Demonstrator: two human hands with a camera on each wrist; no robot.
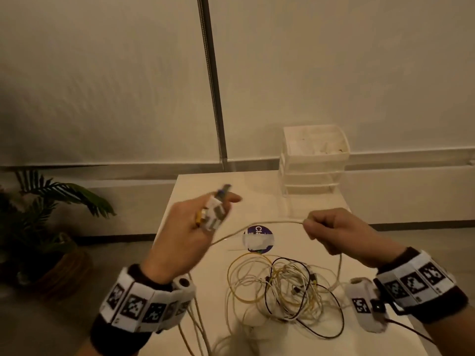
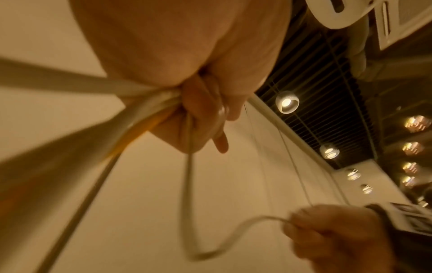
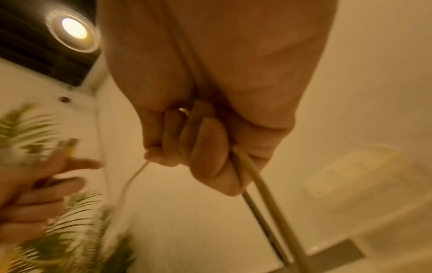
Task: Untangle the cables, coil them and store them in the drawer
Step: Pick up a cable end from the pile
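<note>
Cream-white cable (image 1: 270, 222) spans mid-frame between both hands, above the table (image 1: 359, 265). Left hand (image 1: 185, 224) grips a bunch of connector ends with several strands trailing below its wrist; right hand (image 1: 331, 231) is curled round the cable, pinching it. Tangle (image 1: 282, 294) of white, yellow and black leads lies lower centre. Drawer unit (image 1: 314, 160) stands upper right, at the table's far edge. Risk: a hard pull likely cinches the knot, or drags the heap toward the near edge, where strands already hang over. Open tabletop right of the heap; room to coil there.
</note>
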